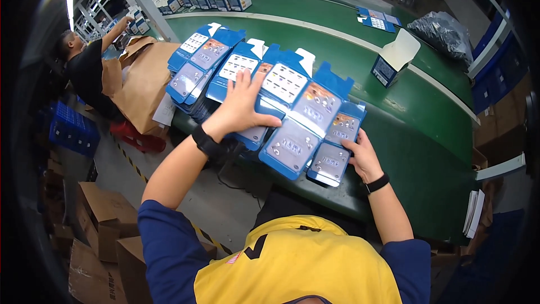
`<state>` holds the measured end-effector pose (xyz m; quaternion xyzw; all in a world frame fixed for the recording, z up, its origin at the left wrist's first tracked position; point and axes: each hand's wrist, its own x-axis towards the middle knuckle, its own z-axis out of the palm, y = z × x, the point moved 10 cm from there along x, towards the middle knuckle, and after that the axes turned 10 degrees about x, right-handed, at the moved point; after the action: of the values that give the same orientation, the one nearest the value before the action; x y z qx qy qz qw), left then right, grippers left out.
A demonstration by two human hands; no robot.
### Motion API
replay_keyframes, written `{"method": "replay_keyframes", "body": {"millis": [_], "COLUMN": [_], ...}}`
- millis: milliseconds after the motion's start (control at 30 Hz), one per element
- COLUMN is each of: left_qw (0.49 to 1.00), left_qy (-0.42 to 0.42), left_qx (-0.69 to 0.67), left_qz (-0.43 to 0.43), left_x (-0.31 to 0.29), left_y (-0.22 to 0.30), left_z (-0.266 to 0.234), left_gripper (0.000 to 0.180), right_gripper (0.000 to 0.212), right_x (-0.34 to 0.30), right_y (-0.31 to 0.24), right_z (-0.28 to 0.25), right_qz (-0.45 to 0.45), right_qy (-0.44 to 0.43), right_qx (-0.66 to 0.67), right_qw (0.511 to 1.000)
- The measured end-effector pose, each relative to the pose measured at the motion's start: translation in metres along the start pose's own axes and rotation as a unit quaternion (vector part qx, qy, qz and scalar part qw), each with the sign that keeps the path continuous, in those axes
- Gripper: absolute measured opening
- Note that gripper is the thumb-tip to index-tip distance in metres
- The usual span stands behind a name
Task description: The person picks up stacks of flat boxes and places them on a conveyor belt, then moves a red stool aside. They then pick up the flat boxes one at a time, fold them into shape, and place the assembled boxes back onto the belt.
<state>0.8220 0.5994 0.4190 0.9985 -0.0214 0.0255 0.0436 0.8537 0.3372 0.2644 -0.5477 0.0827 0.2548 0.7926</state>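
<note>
Glossy blue, flattened cardboard cartons with grey panels [292,145] overlapped along the near edge of a smooth green counter [422,163]; a worker's left hand [243,106] lay with fingers spread loosely across them; the right hand [364,156] had its fingers gripping the rightmost carton's edge [331,164]; beyond stood an open, boxy blue-and-white carton [395,56] and a crinkled grey plastic bag [441,32]; a creased brown paper-like container [143,87] crowded the left.

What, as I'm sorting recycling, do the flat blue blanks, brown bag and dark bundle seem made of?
Flat blue blanks: likely glossy coated card, given thin flaps and bright glare. Brown bag: probably matte kraft paper, judging by stiff creases. Dark bundle: apparently shiny plastic film, from crinkled highlights.
</note>
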Motion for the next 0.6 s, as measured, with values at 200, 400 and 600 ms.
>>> {"method": "replay_keyframes", "body": {"millis": [200,400,600], "left_qw": [0.985,0.996,0.996], "left_qy": [0.125,0.018,0.030], "left_qx": [0.072,-0.012,0.003], "left_qz": [0.091,0.083,0.080], "left_x": [-0.027,-0.026,-0.008], "left_y": [0.099,0.169,0.213], "left_z": [0.019,0.142,0.125], "left_gripper": [0.096,0.088,0.088], "right_gripper": [0.073,0.064,0.070], "right_x": [-0.048,-0.079,-0.072], "right_y": [-0.015,-0.014,-0.015], "right_z": [-0.059,-0.095,-0.080], "right_qz": [-0.009,-0.006,-0.003], "right_qy": [0.058,0.046,0.024], "right_qx": [-0.056,0.018,0.036], "right_qw": [0.997,0.999,0.999]}}
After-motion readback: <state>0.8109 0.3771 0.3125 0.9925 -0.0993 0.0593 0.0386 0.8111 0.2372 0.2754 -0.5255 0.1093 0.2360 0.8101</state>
